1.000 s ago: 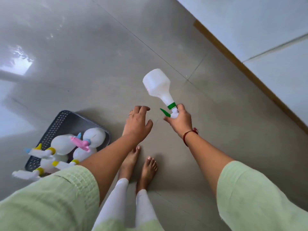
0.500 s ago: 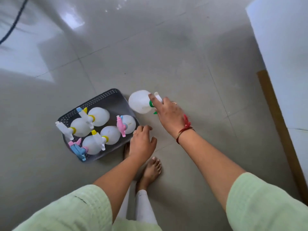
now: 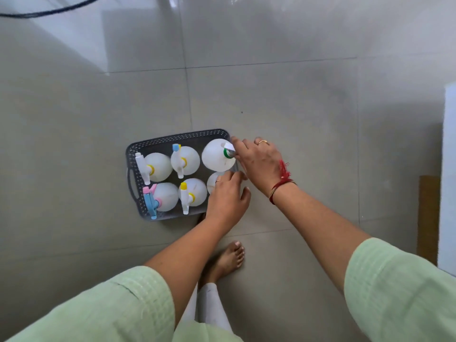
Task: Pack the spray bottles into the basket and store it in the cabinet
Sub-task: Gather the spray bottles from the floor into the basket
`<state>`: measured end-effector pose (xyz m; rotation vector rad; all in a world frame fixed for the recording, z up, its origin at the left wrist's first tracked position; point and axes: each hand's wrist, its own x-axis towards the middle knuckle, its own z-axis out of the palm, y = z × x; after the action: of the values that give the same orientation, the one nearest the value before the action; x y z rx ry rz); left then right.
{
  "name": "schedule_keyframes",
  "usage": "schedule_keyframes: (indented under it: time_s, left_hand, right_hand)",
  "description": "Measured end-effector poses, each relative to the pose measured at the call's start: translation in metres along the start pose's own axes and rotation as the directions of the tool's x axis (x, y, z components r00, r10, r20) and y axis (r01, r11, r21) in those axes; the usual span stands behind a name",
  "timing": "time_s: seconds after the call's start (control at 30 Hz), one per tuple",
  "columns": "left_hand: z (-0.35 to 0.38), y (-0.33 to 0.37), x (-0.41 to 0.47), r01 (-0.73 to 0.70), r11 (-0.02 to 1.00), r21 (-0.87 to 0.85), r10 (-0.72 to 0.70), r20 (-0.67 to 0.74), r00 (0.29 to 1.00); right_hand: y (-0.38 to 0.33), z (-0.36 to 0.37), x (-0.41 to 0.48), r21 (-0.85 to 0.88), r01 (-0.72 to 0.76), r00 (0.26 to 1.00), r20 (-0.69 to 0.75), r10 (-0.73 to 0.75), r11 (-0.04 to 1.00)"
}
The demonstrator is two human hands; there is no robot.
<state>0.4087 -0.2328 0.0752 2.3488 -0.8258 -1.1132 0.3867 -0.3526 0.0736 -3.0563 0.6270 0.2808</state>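
A dark grey perforated basket [image 3: 177,138] stands on the tiled floor, and several white spray bottles stand upright in it. In its back right corner is the bottle with the green collar [image 3: 214,156]. My right hand [image 3: 259,164] pinches that bottle's sprayer head from the right. My left hand [image 3: 227,198] hovers with loosely bent fingers over the front right bottle [image 3: 213,181], hiding most of it. The other bottles have yellow collars [image 3: 159,166] [image 3: 188,159] [image 3: 197,191] or a pink and blue sprayer [image 3: 165,196].
A white cabinet side [image 3: 449,169] with a brown base strip [image 3: 428,218] runs along the right edge. A dark cable [image 3: 49,12] crosses the top left corner. My bare foot [image 3: 227,260] is just in front of the basket.
My right hand carried the green-collared bottle leftward and set it upright in the basket's back right corner. My left hand moved up over the front right bottle. The view swung over the basket.
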Motion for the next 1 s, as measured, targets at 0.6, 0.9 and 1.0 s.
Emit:
schedule_keyframes:
  time_s: [0.6, 0.9, 1.0]
  left_hand:
    - [-0.095, -0.099, 0.014, 0.146, 0.986, 0.085, -0.113, -0.309, 0.944]
    - [-0.086, -0.124, -0.019, 0.169, 0.985, -0.035, -0.172, -0.286, 0.943]
    - [-0.072, -0.125, -0.031, 0.264, 0.957, -0.123, -0.283, -0.170, 0.944]
  right_hand:
    - [-0.039, 0.047, 0.070, 0.139, 0.279, 0.893, 0.327, -0.310, 0.950]
    - [-0.048, 0.042, 0.045, 0.404, -0.048, 0.975, 0.218, -0.045, 0.913]
    - [-0.043, 0.037, 0.019, 0.644, -0.375, 0.918, 0.161, 0.361, 0.666]
